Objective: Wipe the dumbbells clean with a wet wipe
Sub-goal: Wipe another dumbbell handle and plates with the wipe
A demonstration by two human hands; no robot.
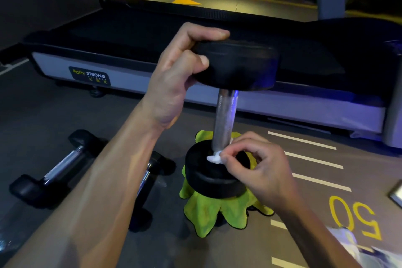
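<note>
Treadmill [134, 76] stood beyond both hands, deck edge facing us. Dumbbell [226, 115] stood on end between hands, lower head on green cloth [208, 209], likely to spare floor and catch drips. Two more dumbbells [63, 165] lay on floor under left forearm, probably waiting. Left hand [174, 76] clamped upper head, fingers curled over rim, apparently steadying it upright. Right hand [258, 165] pinched balled wet wipe [214, 158] against lower head at handle base. Hands well apart.

A treadmill [134, 76] labelled "BODY STRONG" stands behind; a green cloth [208, 209] lies on the floor [326, 169] marked "50".
</note>
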